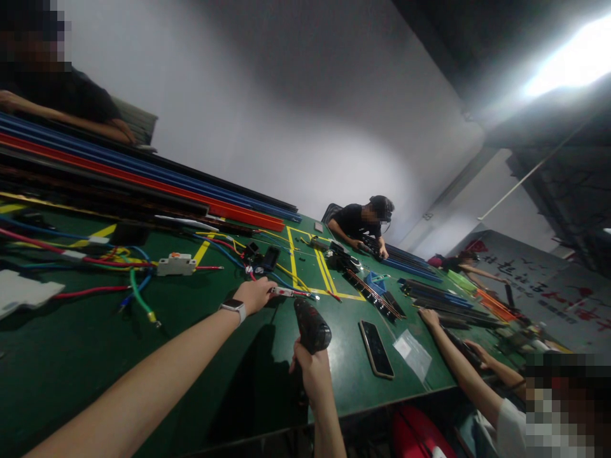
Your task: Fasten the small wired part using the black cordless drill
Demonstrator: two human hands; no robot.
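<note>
My left hand (256,295), with a watch on the wrist, is closed on a small white electrical part (282,291) over the green table (191,356). My right hand (311,369) is wrapped round the handle of a black power drill (312,327). The drill's front end points away from me, close to the right end of the white part. Coloured wires with metal lugs lie beside and beyond my left hand. A black component (271,259) lies just past it.
A phone (377,348) and a clear plastic bag (413,355) lie to the right. A white breaker (176,264) with wires is at the left. Long blue and orange rails (248,213) run along the far edge. Other people work around the table, one close at the right.
</note>
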